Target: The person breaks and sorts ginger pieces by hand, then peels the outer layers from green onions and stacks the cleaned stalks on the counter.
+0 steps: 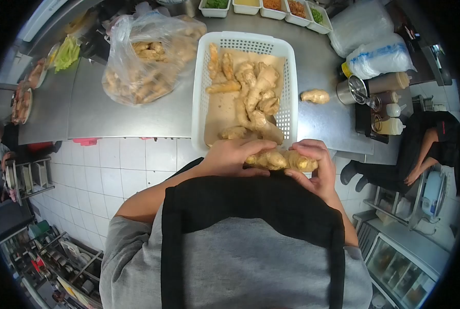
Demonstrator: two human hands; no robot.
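Close to my apron, both hands grip a knobbly piece of ginger (271, 160). My left hand (230, 158) is closed around its left end, and my right hand (316, 164) holds the right end with fingers and thumb. Just beyond them stands a white perforated plastic basket (199, 92), lined with brown paper. Inside it, larger ginger roots (261, 90) are heaped toward the right. Several thinner, darker yellow-brown roots (223, 86) lie along its left side. A single small ginger piece (315, 96) rests on the steel counter, right of the basket.
On the steel counter (96, 121), a clear plastic bag (145, 62) full of roots sits left of the basket. A metal container (351, 90) and squeeze bottles (389, 126) stand right. White tubs of chopped food (273, 8) line the back. A seated person (425, 144) is at right.
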